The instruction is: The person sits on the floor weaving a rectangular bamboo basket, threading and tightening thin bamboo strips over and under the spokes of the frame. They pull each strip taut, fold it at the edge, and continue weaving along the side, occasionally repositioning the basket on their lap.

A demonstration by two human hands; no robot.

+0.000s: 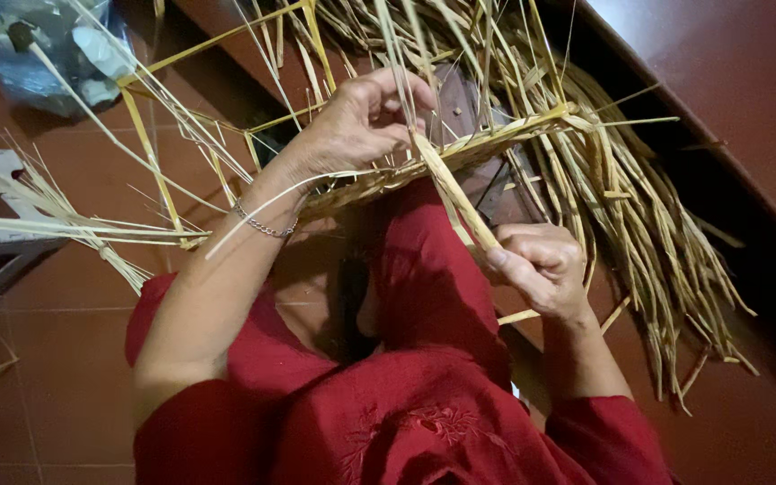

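A wide mat of woven straw (532,135) lies across the person's red-clad knees above the tiled floor (56,359), its loose stalks trailing off to the right side of the view. The left hand (361,121), a thin chain bracelet (262,226) at its wrist, curls over the mat's woven edge with fingers bent around upright stalks. The right hand (541,265) is clenched on a flat straw strip (455,198) that runs up to that edge, thumb pressed along it.

Blue plastic bag (42,49) w/ rubbish, top left
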